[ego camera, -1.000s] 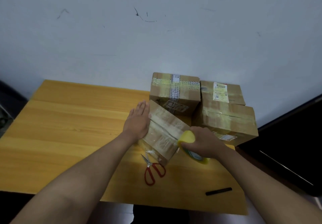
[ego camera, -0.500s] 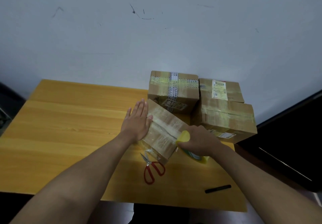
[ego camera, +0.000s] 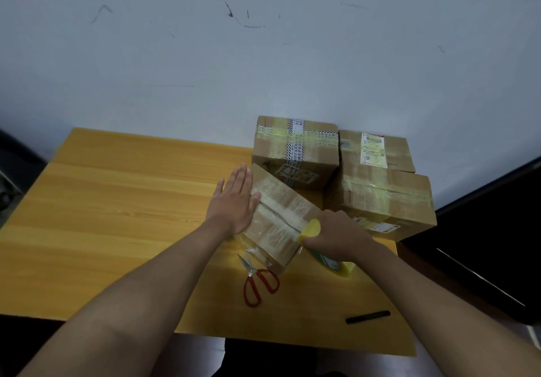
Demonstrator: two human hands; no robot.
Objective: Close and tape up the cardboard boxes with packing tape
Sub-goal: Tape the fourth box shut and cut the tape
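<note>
**Tape run nearing the box's right edge**

On the wooden table [ego camera: 117, 201], the left hand [ego camera: 234, 203] lies flat with straight fingers against the left end of the small cardboard box [ego camera: 281, 218], thumb on its top, bracing it. The box sits angled at mid-table, its top seam under a band of clear tape. Just near of it lie red-handled scissors [ego camera: 259, 283]. At the box's right edge the right hand [ego camera: 339, 236] curls tightly round a yellow roll of packing tape [ego camera: 311, 231], held against the top edge of the box.

The risk, as I judge it: if the bracing palm eases, the pull of the roll could drag the light box to the right, wrinkling the strip or lifting it off the seam. Scissors so close under the box's near corner could snag loose tape.

Farther right, three taped boxes [ego camera: 386, 201] are grouped against the wall, and a black pen [ego camera: 367, 317] lies near the table's near edge.
</note>
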